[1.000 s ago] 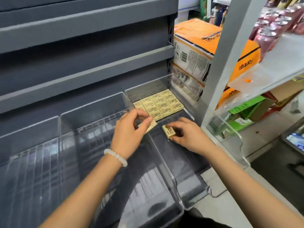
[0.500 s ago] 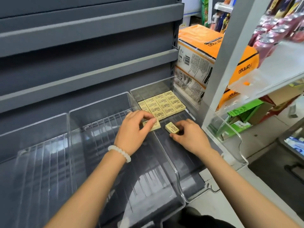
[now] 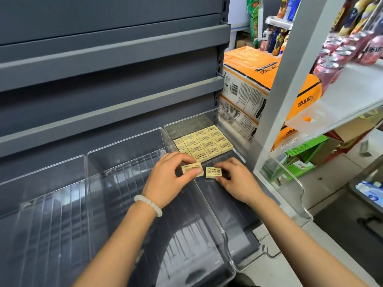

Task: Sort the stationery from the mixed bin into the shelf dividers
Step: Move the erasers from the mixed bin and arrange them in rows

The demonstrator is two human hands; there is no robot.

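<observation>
Erasers [image 3: 204,142] already rowed at the back of the rightmost divider bay [image 3: 232,214]; placing step in hand. Left hand [image 3: 167,179] pinching one eraser [image 3: 192,169] over the bay's left wall, right hand [image 3: 236,179] nipping another [image 3: 213,172] just beside it at 3 o'clock. Next, probably: both set flush against the front row at 12 o'clock, labels aligned.

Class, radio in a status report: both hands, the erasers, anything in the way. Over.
Left hand pinches an eraser. Right hand holds a second eraser. Both sit just in front of the packed eraser rows in the right-hand clear tray. Nothing in the way.
</observation>
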